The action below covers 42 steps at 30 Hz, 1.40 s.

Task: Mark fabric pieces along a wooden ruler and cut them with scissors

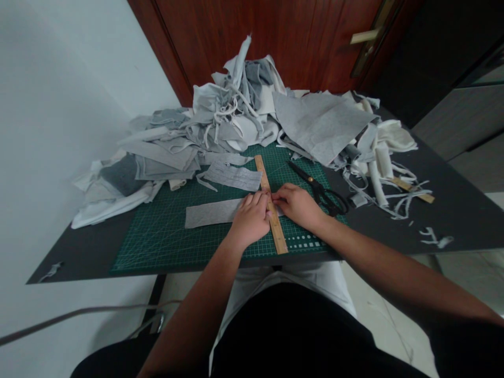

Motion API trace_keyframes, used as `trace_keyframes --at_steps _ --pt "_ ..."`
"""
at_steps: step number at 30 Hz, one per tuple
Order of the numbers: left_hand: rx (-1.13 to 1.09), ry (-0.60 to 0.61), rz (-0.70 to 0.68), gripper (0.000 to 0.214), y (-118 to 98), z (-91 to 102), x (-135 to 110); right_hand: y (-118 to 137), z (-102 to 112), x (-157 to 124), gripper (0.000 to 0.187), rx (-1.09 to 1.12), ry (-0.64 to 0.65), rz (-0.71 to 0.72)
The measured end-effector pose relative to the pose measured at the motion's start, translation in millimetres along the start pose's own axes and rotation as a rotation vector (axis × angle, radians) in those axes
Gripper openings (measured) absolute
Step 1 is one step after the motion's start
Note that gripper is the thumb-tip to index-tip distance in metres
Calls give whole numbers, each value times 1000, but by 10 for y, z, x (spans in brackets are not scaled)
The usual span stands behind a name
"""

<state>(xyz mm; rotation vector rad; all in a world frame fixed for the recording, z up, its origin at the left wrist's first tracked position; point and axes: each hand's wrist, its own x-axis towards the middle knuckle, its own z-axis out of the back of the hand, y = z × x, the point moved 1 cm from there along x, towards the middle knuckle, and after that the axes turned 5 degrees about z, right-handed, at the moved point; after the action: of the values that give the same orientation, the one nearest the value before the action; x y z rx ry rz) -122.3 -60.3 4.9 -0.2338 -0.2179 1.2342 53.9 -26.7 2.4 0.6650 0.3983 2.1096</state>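
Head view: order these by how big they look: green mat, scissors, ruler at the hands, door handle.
1. Green mat, largest though partly covered.
2. Ruler and scissors: lengths look close, so not ranked against each other.
3. Door handle, smallest, though farther from the camera.

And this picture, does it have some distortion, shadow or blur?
Head view: wide-angle stretch toward the edges; soft, dim light; a shadow on the wall at lower left; the black shirt nearly without detail; marks on the ruler too soft to read.
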Motion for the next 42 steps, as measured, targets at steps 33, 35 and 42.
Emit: trace_keyframes --at_steps 33,35,42 --pt "0 -10 6 39 -10 -11 -14 90 43 -362 13 172 -19 27" --pt "1 -7 2 41 -14 -5 -16 91 51 -315 14 148 -11 1" --pt "13 1 9 47 -31 6 -16 23 66 -73 11 33 42 -50"
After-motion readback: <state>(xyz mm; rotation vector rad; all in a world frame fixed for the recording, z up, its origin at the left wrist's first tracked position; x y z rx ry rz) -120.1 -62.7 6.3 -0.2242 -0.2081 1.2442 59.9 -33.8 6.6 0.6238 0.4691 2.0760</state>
